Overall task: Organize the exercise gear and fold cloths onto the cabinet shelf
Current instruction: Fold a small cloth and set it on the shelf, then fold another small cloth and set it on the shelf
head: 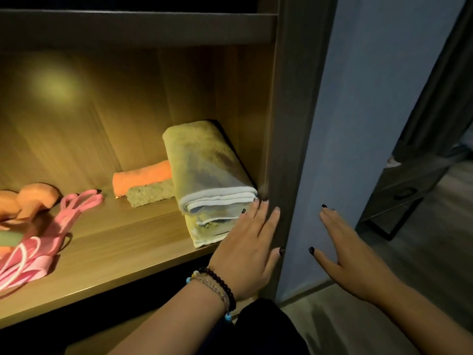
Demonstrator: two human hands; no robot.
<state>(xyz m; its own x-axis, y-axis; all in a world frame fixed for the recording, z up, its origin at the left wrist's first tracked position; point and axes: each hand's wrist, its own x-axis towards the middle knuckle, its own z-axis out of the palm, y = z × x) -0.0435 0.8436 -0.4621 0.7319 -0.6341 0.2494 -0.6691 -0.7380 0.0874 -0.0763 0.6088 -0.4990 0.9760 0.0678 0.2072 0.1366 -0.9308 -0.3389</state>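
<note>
Dim room, lit wooden cabinet shelf (122,242) fills left and centre of frame, grey-blue wall panel (358,124) and dark floor at right.

Far left edge: orange dumbbells (33,198), smooth moulded look, partly cut off. Just right of them, pink resistance bands (51,226), flat rubbery loops sprawled toward the shelf front, not tidied.

Centre: orange rolled cloth (142,176) lying roughly left-right, with a small beige terry cloth (151,192) touching its front.

Centre-right: folded towel stack (212,175), soft plush pile with pale hemmed edges, long axis running front-to-back, tucked against the cabinet's right wall.

Left hand (245,254), beaded bracelets at the wrist, fingers (252,213) straight and released, tips touching the stack's front-right corner; stack lies up-left of the fingertips. This hand is nearer.

Right hand (350,254) flat in front of the wall panel, fingers spread, gripping nothing; contact unclear.

Likely step: nudging the stack square; bands probably remain to sort.
</note>
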